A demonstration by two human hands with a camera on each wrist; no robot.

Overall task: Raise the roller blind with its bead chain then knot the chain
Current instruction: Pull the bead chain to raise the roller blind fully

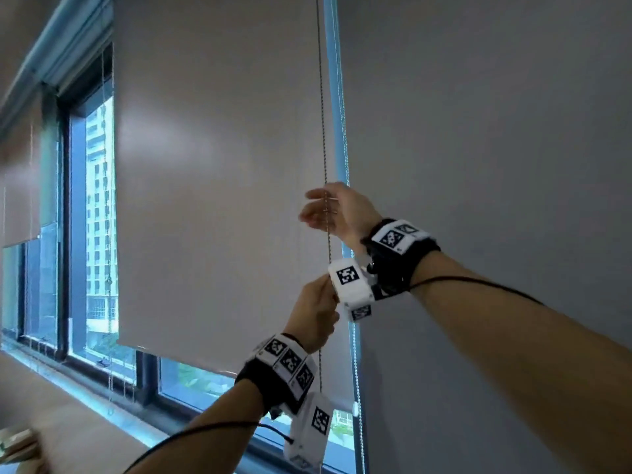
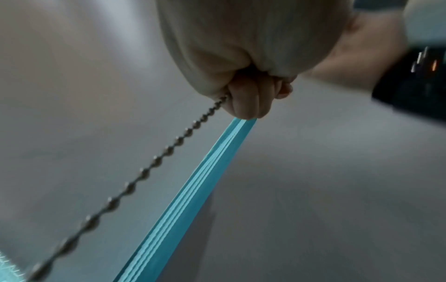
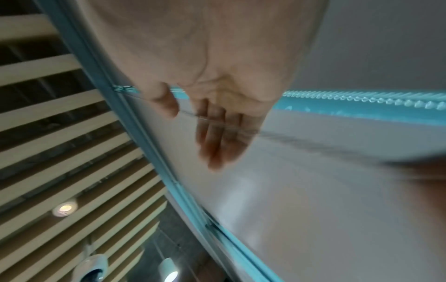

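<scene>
My left hand (image 1: pixel 313 311) fisted round bead chain (image 1: pixel 321 107), strand taut at right edge of roller blind (image 1: pixel 219 172). My right hand (image 1: pixel 333 208) higher up, fingers (image 3: pixel 217 137) straight, loose, chain crossing them, nothing gripped. Blind's bottom edge low over window (image 1: pixel 99 213).

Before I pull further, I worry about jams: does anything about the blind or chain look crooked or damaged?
Nothing stands out. The roller blind hangs flat with an even hem, and the bead chain runs straight above the left hand gripping it. The right hand is open beside it.
</scene>
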